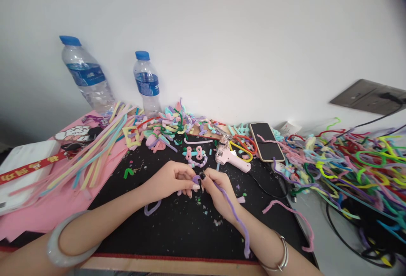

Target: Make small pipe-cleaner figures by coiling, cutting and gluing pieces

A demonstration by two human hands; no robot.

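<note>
Above the black mat, my left hand (179, 179) pinches a purple pipe cleaner (237, 219) near one bent end. My right hand (218, 188) grips the same bend with thumb and fingers, close beside the left. The pipe cleaner's long free part trails over my right wrist toward the front edge. Below my left hand, a lilac loop (152, 208) lies on the mat. Just beyond my hands are small pink twisted loops (193, 153) and a curved purple-and-white braided piece (199, 163). My fingers partly hide the bend.
A pink glue gun (233, 160) and a phone (267, 142) lie behind my right hand. Tangled pipe cleaners (364, 161) crowd the right side. Straight pastel strips (95, 153) lie on pink sheets (76, 208) at left. Two water bottles (147, 83) stand by the wall.
</note>
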